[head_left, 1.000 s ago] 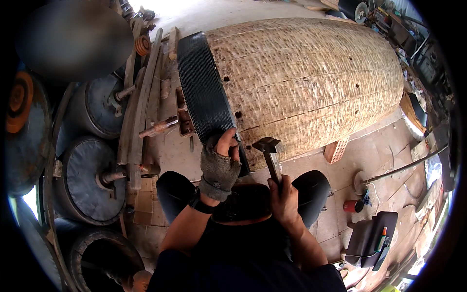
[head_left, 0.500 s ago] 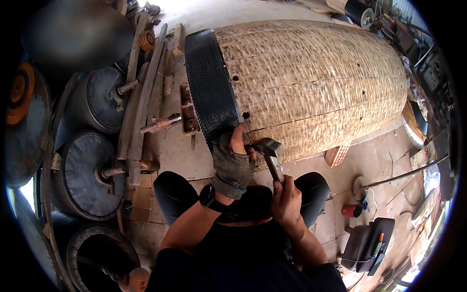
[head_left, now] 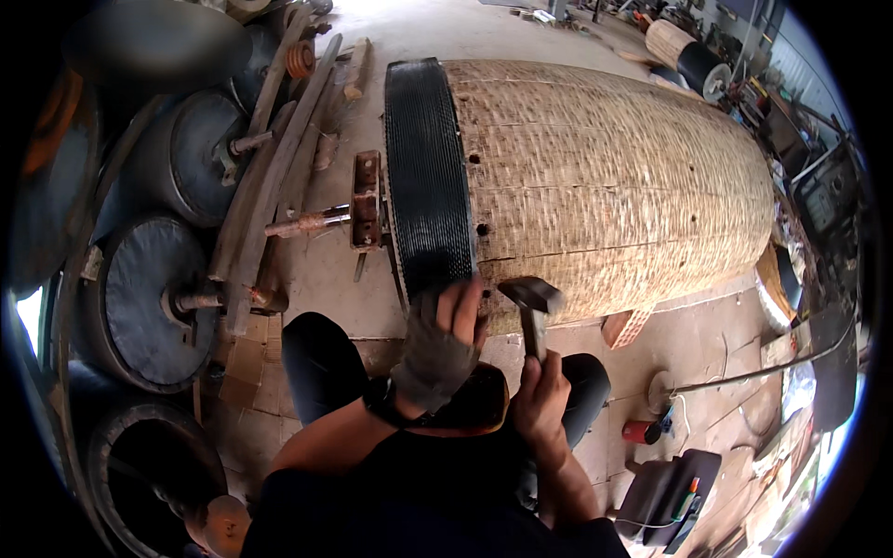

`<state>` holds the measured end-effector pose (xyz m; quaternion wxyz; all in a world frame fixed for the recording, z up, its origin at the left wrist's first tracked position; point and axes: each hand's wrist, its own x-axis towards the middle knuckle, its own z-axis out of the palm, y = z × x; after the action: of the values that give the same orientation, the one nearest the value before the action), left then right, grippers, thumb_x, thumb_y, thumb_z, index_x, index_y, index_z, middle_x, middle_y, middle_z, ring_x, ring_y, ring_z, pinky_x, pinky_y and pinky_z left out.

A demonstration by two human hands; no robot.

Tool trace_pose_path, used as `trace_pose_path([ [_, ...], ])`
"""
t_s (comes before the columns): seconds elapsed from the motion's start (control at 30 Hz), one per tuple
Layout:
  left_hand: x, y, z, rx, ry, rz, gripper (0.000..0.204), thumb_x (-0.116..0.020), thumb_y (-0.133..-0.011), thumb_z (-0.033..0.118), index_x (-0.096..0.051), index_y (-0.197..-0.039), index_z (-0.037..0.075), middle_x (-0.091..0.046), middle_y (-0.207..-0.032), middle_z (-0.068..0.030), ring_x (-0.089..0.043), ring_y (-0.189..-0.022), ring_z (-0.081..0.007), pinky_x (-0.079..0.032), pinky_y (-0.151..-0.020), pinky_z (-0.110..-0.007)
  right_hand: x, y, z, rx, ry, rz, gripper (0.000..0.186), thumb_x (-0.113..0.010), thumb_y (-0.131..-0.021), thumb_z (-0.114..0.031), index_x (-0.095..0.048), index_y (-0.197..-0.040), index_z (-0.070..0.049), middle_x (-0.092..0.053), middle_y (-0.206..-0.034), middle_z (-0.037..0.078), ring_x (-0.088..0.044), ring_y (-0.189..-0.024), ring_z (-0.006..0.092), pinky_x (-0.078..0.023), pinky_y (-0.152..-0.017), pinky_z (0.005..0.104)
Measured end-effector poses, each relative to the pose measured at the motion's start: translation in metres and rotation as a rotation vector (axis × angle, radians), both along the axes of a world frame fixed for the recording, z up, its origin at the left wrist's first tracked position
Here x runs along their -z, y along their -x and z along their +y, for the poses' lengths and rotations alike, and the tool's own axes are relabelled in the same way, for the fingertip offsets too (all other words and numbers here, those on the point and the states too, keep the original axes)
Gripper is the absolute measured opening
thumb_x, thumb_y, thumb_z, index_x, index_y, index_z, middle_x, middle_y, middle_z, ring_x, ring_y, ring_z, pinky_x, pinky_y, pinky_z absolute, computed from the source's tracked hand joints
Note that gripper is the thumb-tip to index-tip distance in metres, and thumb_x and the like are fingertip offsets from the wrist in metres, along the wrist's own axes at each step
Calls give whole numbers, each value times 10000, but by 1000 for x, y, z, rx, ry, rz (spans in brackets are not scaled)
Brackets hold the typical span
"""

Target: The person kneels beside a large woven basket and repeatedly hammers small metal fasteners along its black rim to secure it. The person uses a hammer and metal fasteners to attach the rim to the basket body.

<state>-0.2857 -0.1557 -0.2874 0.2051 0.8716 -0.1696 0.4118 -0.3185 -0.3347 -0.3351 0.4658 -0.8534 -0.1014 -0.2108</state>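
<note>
While the right hand (head_left: 541, 400) grips a hammer (head_left: 535, 295) near centre, the left hand (head_left: 437, 358), its hold too blurred to tell, is by the black band (head_left: 426, 158) on the wooden drum (head_left: 605, 177), upper centre.

Gloved left hand (head_left: 437, 358) at near left end of wooden drum (head_left: 614, 177): fingers motion-blurred, can't tell if they pinch anything. Hammer (head_left: 534, 321) in front of drum: head smeared, grip hidden by right hand (head_left: 541, 395). Drum underside hidden. Left of drum: oval patch (head_left: 156, 42) blurred out; hollow cylinder (head_left: 153, 414) cut off by bottom edge.
</note>
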Motion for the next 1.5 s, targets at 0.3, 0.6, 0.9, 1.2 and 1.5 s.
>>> trace_pose_path([
  [0.3, 112, 63, 14, 287, -500, 596, 221, -658, -840, 277, -672, -925, 74, -642, -908, -118, -647, -867, -312, -508, -731, -462, 11, 1, 7, -29, -27, 9, 184, -520, -1016, -154, -517, -970, 25, -577, -645, 229, -592, -562, 441, -445, -481, 460],
  [0.6, 109, 69, 6, 373, -439, 768, 223, -552, -915, 179, -714, -877, 30, -685, -865, -147, -668, -799, -315, -525, -734, -455, 10, 0, 14, -26, 36, 63, 238, -511, -1039, -196, -508, -907, 3, -549, -595, 169, -545, -486, 308, -396, -463, 394],
  [0.9, 130, 65, 1, 415, 86, 742, 246, -517, -953, 145, -693, -899, -19, -686, -858, -194, -677, -833, -347, -532, -750, -452, 7, -7, 18, -7, 115, 120, 178, -572, -1001, -150, -538, -974, 23, -604, -712, 287, -608, -673, 494, -462, -514, 489],
  [1.2, 102, 62, 5, 475, -375, 636, 201, -601, -856, 156, -675, -918, -20, -664, -837, -201, -662, -762, -365, -528, -706, -459, 20, -16, 23, 120, 240, 16, 192, -541, -1004, -155, -495, -909, 5, -564, -625, 207, -580, -529, 396, -431, -468, 425],
  [1.5, 89, 60, 10, 324, -329, 585, 207, -625, -824, 158, -605, -955, -1, -658, -863, -185, -659, -792, -352, -521, -645, -459, 5, 6, 14, 72, 14, -263, 164, -572, -965, -132, -542, -1002, 26, -624, -687, 206, -636, -582, 368, -487, -509, 428],
])
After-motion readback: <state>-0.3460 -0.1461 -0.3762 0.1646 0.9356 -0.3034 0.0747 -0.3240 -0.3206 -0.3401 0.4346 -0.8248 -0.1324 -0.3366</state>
